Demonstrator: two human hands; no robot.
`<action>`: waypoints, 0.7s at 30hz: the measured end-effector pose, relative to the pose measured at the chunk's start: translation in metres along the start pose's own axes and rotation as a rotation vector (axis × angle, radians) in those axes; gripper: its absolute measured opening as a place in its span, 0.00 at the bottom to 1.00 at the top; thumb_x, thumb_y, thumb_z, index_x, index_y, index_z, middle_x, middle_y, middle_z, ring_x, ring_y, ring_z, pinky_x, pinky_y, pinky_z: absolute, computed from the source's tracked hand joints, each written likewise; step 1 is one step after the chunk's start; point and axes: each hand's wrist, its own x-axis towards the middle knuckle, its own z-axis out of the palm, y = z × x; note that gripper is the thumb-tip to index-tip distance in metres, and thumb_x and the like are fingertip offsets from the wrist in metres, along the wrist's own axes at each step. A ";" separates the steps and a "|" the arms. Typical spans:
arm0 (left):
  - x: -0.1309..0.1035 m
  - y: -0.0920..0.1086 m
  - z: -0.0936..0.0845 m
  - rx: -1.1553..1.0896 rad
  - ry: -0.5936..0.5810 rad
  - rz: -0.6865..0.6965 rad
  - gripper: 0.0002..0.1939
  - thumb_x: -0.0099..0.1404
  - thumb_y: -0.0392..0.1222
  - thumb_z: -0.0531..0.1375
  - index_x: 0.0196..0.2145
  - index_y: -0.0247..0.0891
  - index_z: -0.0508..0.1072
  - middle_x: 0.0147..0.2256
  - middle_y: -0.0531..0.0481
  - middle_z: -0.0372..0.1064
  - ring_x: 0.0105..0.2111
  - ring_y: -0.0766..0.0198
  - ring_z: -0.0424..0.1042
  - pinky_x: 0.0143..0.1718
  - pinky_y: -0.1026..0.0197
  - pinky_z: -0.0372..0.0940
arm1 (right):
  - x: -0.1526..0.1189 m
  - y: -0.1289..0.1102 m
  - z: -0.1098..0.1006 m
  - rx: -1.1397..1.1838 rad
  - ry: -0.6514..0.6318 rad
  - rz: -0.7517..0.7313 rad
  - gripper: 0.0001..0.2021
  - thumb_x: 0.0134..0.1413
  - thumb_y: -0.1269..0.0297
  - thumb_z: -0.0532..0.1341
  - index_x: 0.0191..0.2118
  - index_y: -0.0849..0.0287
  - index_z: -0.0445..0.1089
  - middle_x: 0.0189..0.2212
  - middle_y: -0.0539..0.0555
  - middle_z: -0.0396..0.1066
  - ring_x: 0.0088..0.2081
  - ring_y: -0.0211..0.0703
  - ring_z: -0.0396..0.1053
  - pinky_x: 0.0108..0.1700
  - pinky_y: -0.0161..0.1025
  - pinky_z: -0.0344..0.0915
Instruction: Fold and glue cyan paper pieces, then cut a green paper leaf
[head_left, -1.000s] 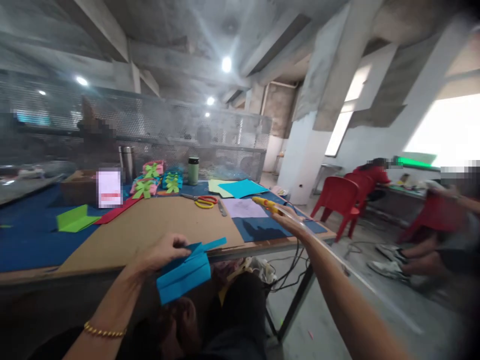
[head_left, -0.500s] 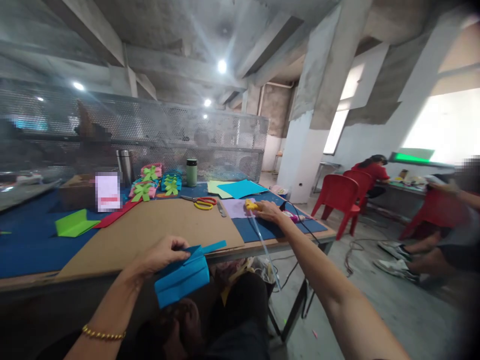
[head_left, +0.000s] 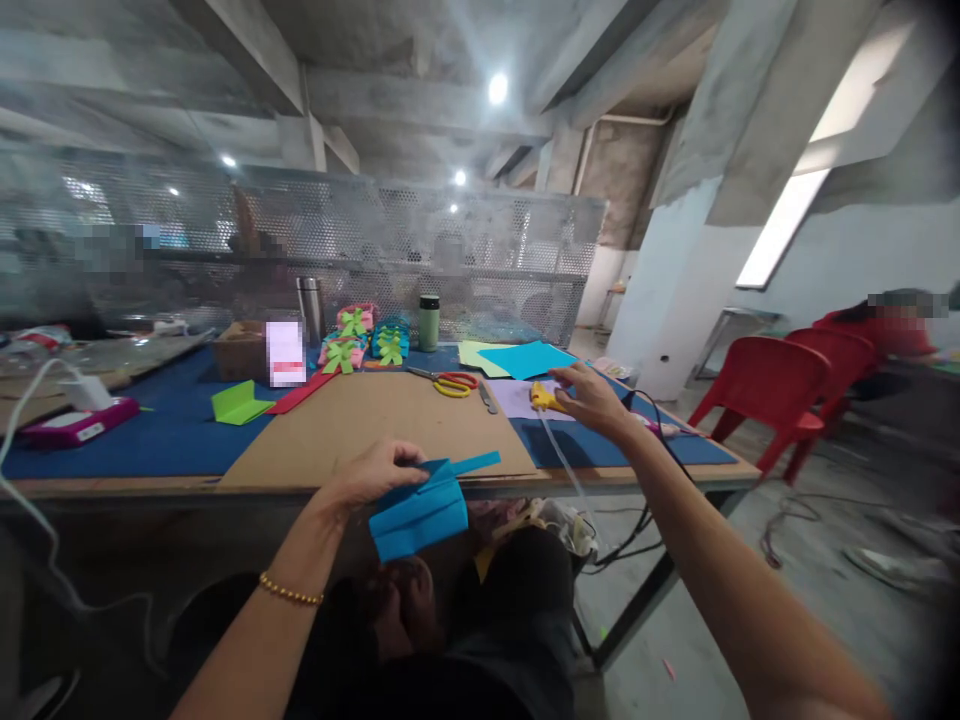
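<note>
My left hand (head_left: 384,470) pinches the upper edge of a blue folded paper piece (head_left: 420,522), held just in front of the table's front edge. A narrow strip of the same blue juts out from it to the right. My right hand (head_left: 600,402) is at the right side of the table, its fingers apart beside a yellow hot glue gun (head_left: 541,397). The gun lies on a purple sheet (head_left: 510,396), with a long clear glue stick trailing from it over the table edge. Whether a fingertip still touches the gun is hard to tell.
Scissors (head_left: 456,384) and a small knife (head_left: 487,400) lie on a brown board (head_left: 360,425). Behind are bow-topped pieces (head_left: 342,355), a green bottle (head_left: 429,325) and a blue sheet (head_left: 529,359). A folded green sheet (head_left: 238,402) sits left. Red chairs (head_left: 757,395) stand right.
The view has turned left, so the table things sit further right. My right hand has loosened from the glue gun and its fingers have lifted. My left hand still holds the blue paper piece.
</note>
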 end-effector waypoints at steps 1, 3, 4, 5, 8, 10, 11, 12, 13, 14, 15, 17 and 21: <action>-0.001 -0.001 0.000 -0.038 0.000 0.010 0.16 0.53 0.51 0.65 0.29 0.33 0.72 0.25 0.55 0.63 0.25 0.68 0.59 0.27 0.65 0.50 | -0.015 -0.016 -0.003 0.214 0.041 -0.053 0.18 0.62 0.63 0.53 0.50 0.64 0.74 0.44 0.64 0.74 0.45 0.50 0.72 0.49 0.45 0.66; -0.004 -0.004 0.000 -0.115 0.003 0.040 0.16 0.53 0.50 0.66 0.30 0.33 0.73 0.26 0.54 0.65 0.26 0.69 0.60 0.27 0.65 0.52 | -0.048 -0.049 0.000 0.568 0.013 -0.072 0.16 0.63 0.59 0.54 0.42 0.61 0.77 0.34 0.57 0.76 0.37 0.46 0.73 0.41 0.42 0.69; -0.006 -0.005 -0.001 -0.149 0.001 0.056 0.16 0.53 0.50 0.66 0.30 0.33 0.73 0.26 0.54 0.65 0.26 0.69 0.60 0.27 0.66 0.52 | -0.063 -0.065 0.005 0.702 0.001 -0.033 0.16 0.62 0.57 0.56 0.41 0.61 0.77 0.31 0.56 0.76 0.34 0.45 0.73 0.39 0.41 0.69; -0.008 -0.006 -0.003 -0.180 -0.006 0.066 0.16 0.53 0.50 0.67 0.30 0.33 0.73 0.26 0.54 0.65 0.26 0.69 0.60 0.27 0.66 0.52 | -0.075 -0.078 0.012 0.814 0.002 0.024 0.16 0.61 0.55 0.57 0.41 0.61 0.77 0.30 0.55 0.75 0.32 0.44 0.73 0.36 0.40 0.69; -0.012 -0.008 -0.009 -0.264 -0.045 0.064 0.16 0.53 0.49 0.68 0.31 0.33 0.74 0.26 0.54 0.66 0.25 0.70 0.61 0.28 0.66 0.53 | -0.094 -0.107 0.036 1.050 -0.043 0.170 0.19 0.56 0.50 0.63 0.41 0.62 0.78 0.29 0.55 0.75 0.30 0.41 0.71 0.36 0.39 0.69; -0.014 -0.010 -0.013 -0.296 -0.076 0.057 0.16 0.52 0.48 0.69 0.32 0.32 0.74 0.27 0.54 0.68 0.26 0.70 0.62 0.28 0.66 0.54 | -0.093 -0.118 0.047 1.147 -0.131 0.178 0.21 0.54 0.49 0.66 0.45 0.61 0.78 0.29 0.53 0.74 0.30 0.40 0.69 0.35 0.37 0.67; -0.014 -0.010 -0.015 -0.301 -0.087 0.056 0.16 0.52 0.47 0.69 0.32 0.32 0.75 0.27 0.54 0.68 0.26 0.70 0.62 0.28 0.66 0.55 | -0.091 -0.122 0.051 1.184 -0.182 0.156 0.22 0.54 0.49 0.66 0.48 0.59 0.78 0.27 0.52 0.72 0.29 0.38 0.67 0.33 0.36 0.66; -0.013 -0.011 -0.016 -0.298 -0.094 0.058 0.15 0.52 0.47 0.69 0.32 0.33 0.75 0.27 0.54 0.68 0.26 0.70 0.62 0.28 0.66 0.55 | -0.089 -0.124 0.053 1.214 -0.229 0.118 0.22 0.54 0.48 0.66 0.50 0.57 0.77 0.27 0.50 0.70 0.28 0.37 0.66 0.31 0.35 0.64; -0.012 -0.012 -0.017 -0.289 -0.099 0.066 0.14 0.52 0.46 0.69 0.31 0.33 0.75 0.27 0.54 0.68 0.26 0.70 0.62 0.29 0.67 0.55 | -0.086 -0.126 0.055 1.237 -0.265 0.066 0.22 0.54 0.48 0.66 0.50 0.56 0.77 0.26 0.50 0.69 0.27 0.37 0.64 0.29 0.34 0.62; -0.011 -0.012 -0.017 -0.277 -0.100 0.076 0.14 0.52 0.46 0.69 0.31 0.33 0.75 0.26 0.54 0.68 0.26 0.70 0.62 0.29 0.67 0.55 | -0.084 -0.127 0.055 1.255 -0.286 0.008 0.21 0.54 0.47 0.66 0.49 0.55 0.78 0.27 0.50 0.68 0.27 0.37 0.63 0.28 0.34 0.60; -0.010 -0.013 -0.017 -0.261 -0.102 0.087 0.13 0.52 0.45 0.69 0.31 0.33 0.75 0.27 0.54 0.68 0.27 0.69 0.63 0.29 0.67 0.56 | -0.083 -0.128 0.055 1.268 -0.294 -0.049 0.20 0.54 0.46 0.67 0.46 0.54 0.80 0.28 0.51 0.67 0.28 0.38 0.63 0.28 0.35 0.60; -0.009 -0.013 -0.016 -0.221 -0.110 0.105 0.12 0.52 0.44 0.68 0.31 0.33 0.76 0.27 0.53 0.69 0.28 0.68 0.64 0.30 0.66 0.57 | -0.080 -0.128 0.055 1.279 -0.297 -0.156 0.16 0.54 0.47 0.68 0.40 0.54 0.81 0.31 0.52 0.66 0.32 0.40 0.64 0.32 0.36 0.61; -0.009 -0.009 -0.015 -0.173 -0.117 0.110 0.11 0.51 0.43 0.67 0.31 0.33 0.76 0.28 0.53 0.70 0.29 0.68 0.65 0.31 0.66 0.57 | -0.075 -0.130 0.053 1.234 -0.340 -0.265 0.12 0.55 0.52 0.68 0.36 0.55 0.80 0.31 0.52 0.67 0.36 0.41 0.66 0.40 0.39 0.62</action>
